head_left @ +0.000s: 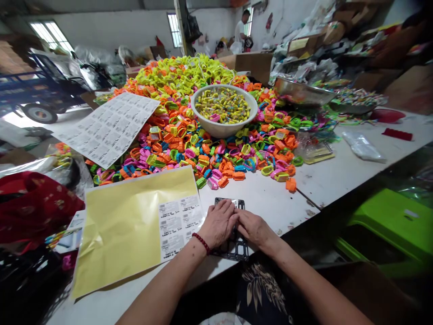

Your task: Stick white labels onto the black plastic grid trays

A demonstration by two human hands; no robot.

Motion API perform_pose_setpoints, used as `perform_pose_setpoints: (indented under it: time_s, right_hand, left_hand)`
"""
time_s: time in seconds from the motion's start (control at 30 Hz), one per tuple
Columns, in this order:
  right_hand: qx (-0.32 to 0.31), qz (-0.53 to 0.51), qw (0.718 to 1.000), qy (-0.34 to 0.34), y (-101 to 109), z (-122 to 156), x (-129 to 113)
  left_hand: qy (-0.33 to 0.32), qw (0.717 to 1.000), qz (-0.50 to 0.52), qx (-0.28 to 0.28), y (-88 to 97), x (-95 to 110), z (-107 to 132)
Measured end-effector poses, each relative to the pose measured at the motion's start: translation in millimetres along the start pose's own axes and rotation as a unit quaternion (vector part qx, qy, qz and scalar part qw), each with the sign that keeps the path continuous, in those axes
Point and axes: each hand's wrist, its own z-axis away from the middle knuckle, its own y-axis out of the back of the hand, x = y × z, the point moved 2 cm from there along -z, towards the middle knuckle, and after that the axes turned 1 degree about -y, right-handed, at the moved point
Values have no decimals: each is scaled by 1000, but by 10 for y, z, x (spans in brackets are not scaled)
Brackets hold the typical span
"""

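At the near edge of the white table [262, 195], the two hands meet over a black plastic frame [236, 248]. The frame lies flat, with its bottom part poking out at 6 o'clock under the hands. The left hand [220, 224] lies palm down on it, fingers close together, and a red bead bracelet [203, 243] goes round that wrist. The right hand [253, 228] is bent, and its fingertips touch the left hand. I cannot tell if either hand pinches something small, because the fingers hide it.

At 9 o'clock, just beside the left hand, is a big yellow sheet [122, 230] with white stickers [179, 225] on its right end. At 10 o'clock a white sheet of stickers [110, 128] rests on a big heap of bright plastic bands [176, 140]. The heap fills 12 o'clock, and a white bowl [221, 130] full of little yellow things [223, 106] sits in it. Clear bags [363, 146] lie at 2 o'clock. A green stool [395, 216] stands at 3 o'clock.
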Motion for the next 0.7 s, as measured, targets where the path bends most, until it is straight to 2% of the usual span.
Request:
perform_pose_setpoints:
  time_s: [0.17, 0.3, 0.4, 0.5, 0.6, 0.7]
  right_hand:
    - [-8, 44, 999, 12, 40, 68, -92]
    - [0, 87, 993, -82, 87, 197, -135]
    - [73, 88, 984, -134, 37, 223, -76]
    - [134, 82, 973, -171, -115, 188, 67]
    - [140, 70, 964, -217, -250, 188, 212]
    - [135, 74, 955, -252, -285, 264, 257]
  left_hand:
    - [1, 998, -13, -59, -91, -69, 10]
    - [-19, 996, -42, -80, -137, -52, 47]
    - [-33, 994, -42, -91, -155, -29, 62]
    - [-38, 992, -24, -116, -156, -55, 38]
    - [-33, 991, 6, -129, -138, -95, 7]
    - [-11, 994, 56, -98, -106, -69, 93]
